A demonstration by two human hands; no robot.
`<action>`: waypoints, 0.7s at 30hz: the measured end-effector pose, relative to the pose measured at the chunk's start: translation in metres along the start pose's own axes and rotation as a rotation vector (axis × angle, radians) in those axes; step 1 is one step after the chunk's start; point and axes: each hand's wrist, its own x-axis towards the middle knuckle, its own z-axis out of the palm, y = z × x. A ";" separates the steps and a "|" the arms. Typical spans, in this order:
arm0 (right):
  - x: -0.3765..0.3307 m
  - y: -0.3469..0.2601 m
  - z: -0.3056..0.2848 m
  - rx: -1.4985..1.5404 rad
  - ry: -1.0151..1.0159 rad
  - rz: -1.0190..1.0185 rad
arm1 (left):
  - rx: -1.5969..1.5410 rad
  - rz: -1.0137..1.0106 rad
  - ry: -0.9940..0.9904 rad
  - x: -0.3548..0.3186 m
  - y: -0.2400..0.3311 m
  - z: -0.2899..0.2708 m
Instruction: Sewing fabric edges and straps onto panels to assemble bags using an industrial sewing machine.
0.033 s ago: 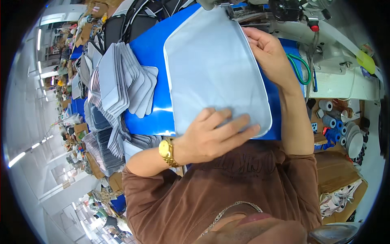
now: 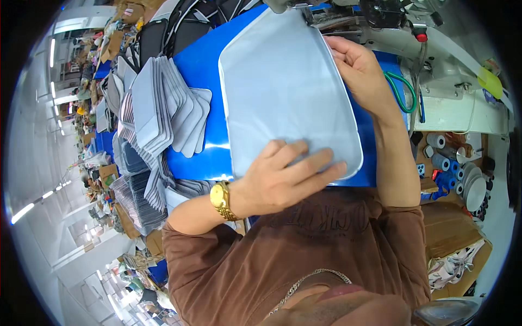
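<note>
Grey panel (image 2: 283, 92) flat on blue tabletop (image 2: 198, 76), far edge at sewing machine (image 2: 435, 65); left hand (image 2: 283, 176) spread pressing near edge, right hand (image 2: 359, 70) pinching far-right edge; stitching looks barely begun.

No shift to note: left hand (image 2: 283, 182) flat on near edge of grey panel (image 2: 283, 92), right hand (image 2: 361, 73) on its far right edge by the sewing machine (image 2: 435, 49), exactly as before.
</note>
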 end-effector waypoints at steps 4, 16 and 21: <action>0.001 -0.003 0.001 -0.022 0.028 -0.006 | 0.050 0.019 0.044 0.009 -0.020 -0.008; 0.002 -0.005 0.002 -0.095 0.054 -0.021 | 0.141 0.020 -0.061 0.031 -0.077 -0.019; 0.003 -0.003 0.001 -0.101 0.014 -0.074 | 0.181 0.046 -0.059 0.041 -0.102 -0.023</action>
